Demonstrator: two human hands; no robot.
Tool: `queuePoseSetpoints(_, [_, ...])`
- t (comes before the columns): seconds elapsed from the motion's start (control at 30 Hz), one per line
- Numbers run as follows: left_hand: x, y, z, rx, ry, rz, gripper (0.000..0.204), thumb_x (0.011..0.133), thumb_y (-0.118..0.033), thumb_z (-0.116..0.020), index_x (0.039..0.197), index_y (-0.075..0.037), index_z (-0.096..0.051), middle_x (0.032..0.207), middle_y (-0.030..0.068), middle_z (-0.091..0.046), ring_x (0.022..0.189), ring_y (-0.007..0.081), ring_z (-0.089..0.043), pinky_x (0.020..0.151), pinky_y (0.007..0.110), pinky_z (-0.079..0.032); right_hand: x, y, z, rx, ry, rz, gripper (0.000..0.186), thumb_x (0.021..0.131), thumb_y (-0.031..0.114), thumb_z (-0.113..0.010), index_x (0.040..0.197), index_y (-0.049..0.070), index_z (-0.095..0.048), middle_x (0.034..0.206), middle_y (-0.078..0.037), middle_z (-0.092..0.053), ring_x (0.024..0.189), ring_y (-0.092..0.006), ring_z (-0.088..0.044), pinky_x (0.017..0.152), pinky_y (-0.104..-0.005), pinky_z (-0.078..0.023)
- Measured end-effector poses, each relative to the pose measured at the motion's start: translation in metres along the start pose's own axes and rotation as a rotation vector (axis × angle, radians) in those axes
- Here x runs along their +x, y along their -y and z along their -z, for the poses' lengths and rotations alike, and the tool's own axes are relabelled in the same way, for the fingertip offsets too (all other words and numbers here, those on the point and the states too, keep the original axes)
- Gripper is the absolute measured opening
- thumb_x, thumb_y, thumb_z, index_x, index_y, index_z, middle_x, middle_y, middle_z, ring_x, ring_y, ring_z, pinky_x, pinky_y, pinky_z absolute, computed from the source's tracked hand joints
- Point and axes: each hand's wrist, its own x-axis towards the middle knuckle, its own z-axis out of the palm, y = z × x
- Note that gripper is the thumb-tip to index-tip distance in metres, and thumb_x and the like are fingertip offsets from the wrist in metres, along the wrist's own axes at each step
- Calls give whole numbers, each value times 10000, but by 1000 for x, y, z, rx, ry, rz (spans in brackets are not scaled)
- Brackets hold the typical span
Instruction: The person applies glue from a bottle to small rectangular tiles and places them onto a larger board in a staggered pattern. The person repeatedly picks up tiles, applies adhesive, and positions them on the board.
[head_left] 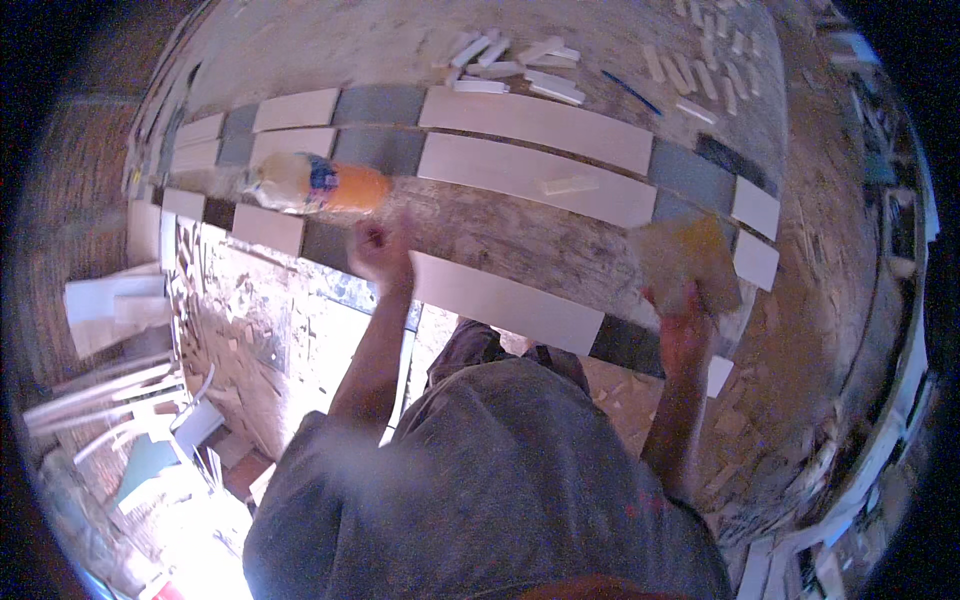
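Note:
A plastic bottle [325, 185] with orange contents and a blue label lies on its side across the workbench's strips. Just below it, my left hand [383, 248] is blurred, its fingers curled; I cannot make out whether it holds anything. My right hand [680, 325] grips a yellowish square piece [685, 255], blurred, above the right part of the bench. Long pale panels [535, 165] alternate with grey pieces [380, 150] in rows, and a nearer pale strip [500, 295] runs between my hands along the front edge.
The bench top [350, 45] carries a pile of white blocks [490, 60], several small pale pieces [705, 75] and a thin blue stick [630, 92]. Offcuts and strips [100, 390] are heaped at lower left beside a brightly lit area. My legs are below the front edge.

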Motion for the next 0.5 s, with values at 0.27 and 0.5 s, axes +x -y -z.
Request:
queuePoseSetpoints(0.27, [71,12,54,-283,-131,166,1122,666,-268,-949,1500,-85,-222,1466,149,-351,1360,289,-368,1116,480,-347,11,-10,-84,-24,253,-199,533,968,279,-634,1435,108,-438,1403,-120,-528,1255,-341,-551,890,-617,-546])
queuePoseSetpoints(0.5, [107,42,37,-528,20,193,1113,648,-117,-917,1528,-94,-236,1465,126,-400,1328,287,-433,1090,460,-434,13,-29,-90,153,282,-238,567,967,324,-637,1447,115,-421,1383,-122,-541,1225,-356,-562,860,-619,-558])
